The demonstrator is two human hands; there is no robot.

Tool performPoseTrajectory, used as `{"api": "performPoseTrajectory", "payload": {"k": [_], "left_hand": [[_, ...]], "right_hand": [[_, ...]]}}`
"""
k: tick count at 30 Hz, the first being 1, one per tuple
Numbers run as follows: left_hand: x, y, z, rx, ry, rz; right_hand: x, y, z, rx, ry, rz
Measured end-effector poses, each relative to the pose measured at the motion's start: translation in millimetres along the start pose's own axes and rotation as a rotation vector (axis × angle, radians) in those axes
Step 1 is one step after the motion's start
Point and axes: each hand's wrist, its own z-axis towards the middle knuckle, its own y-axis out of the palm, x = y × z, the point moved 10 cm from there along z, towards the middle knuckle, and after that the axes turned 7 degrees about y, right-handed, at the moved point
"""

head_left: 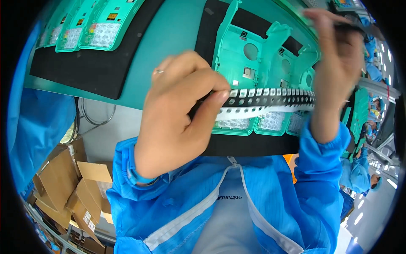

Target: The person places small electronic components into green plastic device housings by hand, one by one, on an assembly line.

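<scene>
My left hand point(175, 108), with a ring on one finger, is closed in front of my chest. Its thumb and forefinger pinch one end of a long strip of small stickers point(266, 100), black and white with rows of holes and square pads. The strip runs rightward and passes out of sight behind my right wrist. My right hand point(338, 55) is raised at the right and smeared by motion; its fingers do not show clearly. Beneath the strip lie several green plastic housings point(230, 51) with round openings and clear, bubbled panels at their near ends.
A black mat point(249, 146) lies under the housings on the green table point(165, 38). More green housings point(114, 25) rest on another black mat point(84, 76) at the far left. Open cardboard boxes point(59, 178) stand lower left. A person in blue point(359, 173) is at the far right.
</scene>
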Motion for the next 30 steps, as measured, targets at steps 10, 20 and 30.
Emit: {"api": "performPoseTrajectory", "payload": {"k": [10,20,30], "left_hand": [[-14,-24,-39,-0.09,-0.317,-0.507],[-23,-8,-41,-0.05,-0.385,-0.729],[-33,-26,-26,0.204,-0.343,-0.927]], "right_hand": [[117,-225,-191,-0.118,0.967,-0.261],[86,-147,-252,-0.108,1.336,0.429],[27,-125,-245,0.2,0.885,1.424]]}}
